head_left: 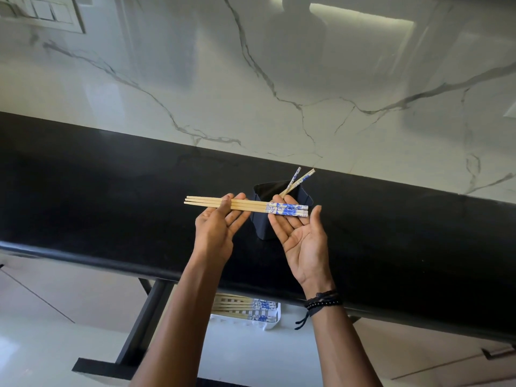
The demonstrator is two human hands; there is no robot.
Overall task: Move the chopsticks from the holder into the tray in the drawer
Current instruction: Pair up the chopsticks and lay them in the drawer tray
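Black countertop (111,191) bare left of holder (268,219); counter edge overhangs tray (243,322) below.

A bundle of chopsticks (245,206) lies level across both grips, left grip (216,227) and right grip (303,238). Behind them the holder (265,227) stands on the worktop (111,205) with two chopsticks (297,181) in it. Below the grips, the tray (245,324) holds more.

We count three chopsticks (245,206) lying across the fingers (237,216) of our two hands. Just behind the fingers, two more chopsticks (296,182) lean in the one holder (265,208). Below them, one tray (245,321) holds more chopsticks, about five; the exact number is unclear.
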